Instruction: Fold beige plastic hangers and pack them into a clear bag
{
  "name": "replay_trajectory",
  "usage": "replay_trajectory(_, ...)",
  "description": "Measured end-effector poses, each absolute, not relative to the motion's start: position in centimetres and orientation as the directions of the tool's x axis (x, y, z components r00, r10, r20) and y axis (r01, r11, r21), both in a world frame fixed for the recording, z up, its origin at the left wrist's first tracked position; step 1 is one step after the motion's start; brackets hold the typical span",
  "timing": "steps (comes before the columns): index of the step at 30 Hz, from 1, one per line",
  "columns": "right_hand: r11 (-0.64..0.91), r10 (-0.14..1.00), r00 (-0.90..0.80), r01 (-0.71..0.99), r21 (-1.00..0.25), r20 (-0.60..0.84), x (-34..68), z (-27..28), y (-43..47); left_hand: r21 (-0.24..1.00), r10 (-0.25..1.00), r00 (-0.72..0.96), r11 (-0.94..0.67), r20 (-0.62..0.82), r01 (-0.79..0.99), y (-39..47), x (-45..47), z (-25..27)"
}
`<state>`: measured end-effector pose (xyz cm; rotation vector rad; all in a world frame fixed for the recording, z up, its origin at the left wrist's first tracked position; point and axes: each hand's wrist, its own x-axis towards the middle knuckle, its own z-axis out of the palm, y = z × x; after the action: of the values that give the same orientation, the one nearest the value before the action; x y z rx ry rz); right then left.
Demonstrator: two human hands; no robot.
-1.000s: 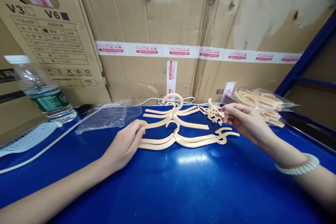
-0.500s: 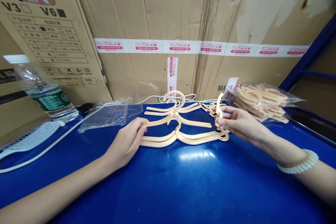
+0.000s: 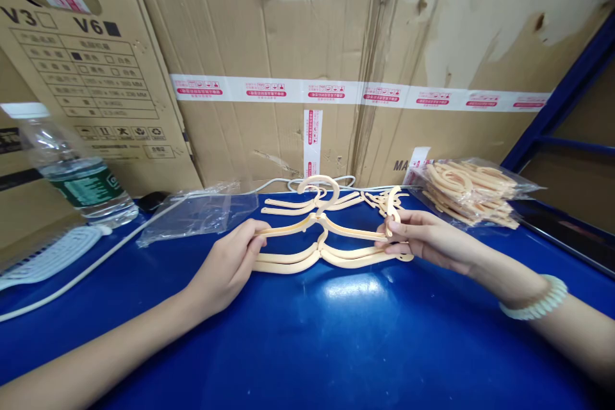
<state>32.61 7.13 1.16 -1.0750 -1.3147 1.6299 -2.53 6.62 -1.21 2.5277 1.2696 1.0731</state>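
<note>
My left hand (image 3: 235, 257) is closed around the left arm end of a cream plastic clothes hanger (image 3: 353, 229), held just above the table with its hook up. My right hand (image 3: 423, 237) pinches a small curved cream plastic piece (image 3: 394, 205) against the hanger's right arm end; whether the two are joined is hidden by the fingers. Below the held hanger lie other cream hangers (image 3: 288, 262), partly covered by my hands. Behind it more cream hanger parts (image 3: 288, 206) lie flat, with a small heap of cream pieces (image 3: 377, 200) to their right.
A blue table (image 3: 307, 346) carries everything. Clear bags of cream hanger parts (image 3: 471, 189) lie at the right, by a dark flat object (image 3: 567, 234). On the left are a clear plastic bag (image 3: 192, 211), white cable (image 3: 96, 264), water bottle (image 3: 86, 182) and pale hairbrush (image 3: 62, 253). Cardboard (image 3: 269, 134) stands behind.
My right hand has moved left and slightly down, bringing the small curved piece from beside the hanger to its right arm end. My left hand still grips the other end.
</note>
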Motion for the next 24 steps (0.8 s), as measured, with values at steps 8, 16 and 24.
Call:
replay_trajectory(8,-0.223,0.911,-0.369,-0.067,-0.972,-0.184,32.55,1.15,6.97,0.392,0.739,0.396,-0.642,0.545,0.659,6.60,-2.52,-1.24)
replay_trajectory(16,-0.247,0.889,-0.404,-0.029,-0.968,-0.215,32.59,1.17,6.79,0.379,0.739,0.400,-0.640,0.542,0.668,6.61,-2.45,-1.27)
replay_trajectory(24,-0.152,0.942,-0.307,-0.016,-0.988,-0.139,31.92,1.14,6.51,0.372,0.731,0.426,-0.655,0.533,0.658,6.65,-2.53,-1.35)
